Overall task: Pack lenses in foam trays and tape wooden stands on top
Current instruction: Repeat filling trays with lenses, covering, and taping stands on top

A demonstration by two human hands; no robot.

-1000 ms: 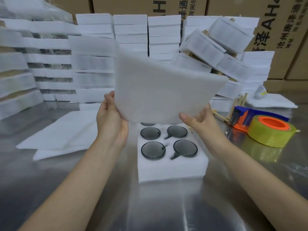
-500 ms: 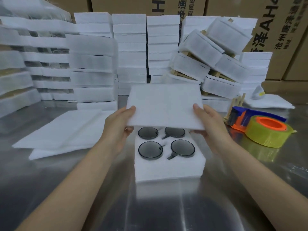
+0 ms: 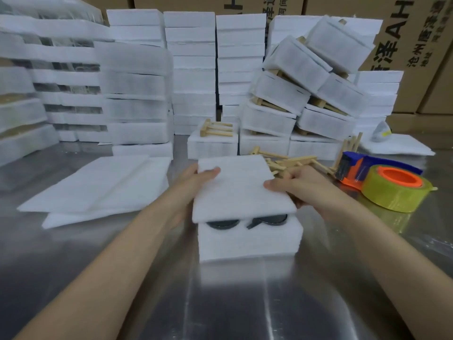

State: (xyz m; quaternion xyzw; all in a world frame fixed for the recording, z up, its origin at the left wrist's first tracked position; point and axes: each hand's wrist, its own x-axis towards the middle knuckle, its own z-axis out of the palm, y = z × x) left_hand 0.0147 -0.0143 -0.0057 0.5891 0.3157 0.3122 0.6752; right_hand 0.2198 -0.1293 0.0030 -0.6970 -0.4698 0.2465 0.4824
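A white foam tray (image 3: 248, 244) sits on the metal table in front of me, with dark round lenses (image 3: 223, 224) showing along its near edge. A thin white foam sheet (image 3: 241, 190) lies almost flat over the tray, its near edge slightly lifted. My left hand (image 3: 196, 176) grips the sheet's left side, thumb on top. My right hand (image 3: 301, 185) holds the right side, thumb on top and fingers underneath. Loose wooden stands (image 3: 291, 161) lie just behind the sheet.
A tape dispenser (image 3: 355, 168) with a yellow tape roll (image 3: 397, 190) stands at the right. Spare foam sheets (image 3: 98, 185) lie at the left. Stacks of packed foam trays (image 3: 193, 69) and cardboard boxes (image 3: 416, 45) fill the back.
Both hands have lowered the foam sheet from upright in the air to nearly flat over the tray, covering most of the lenses.
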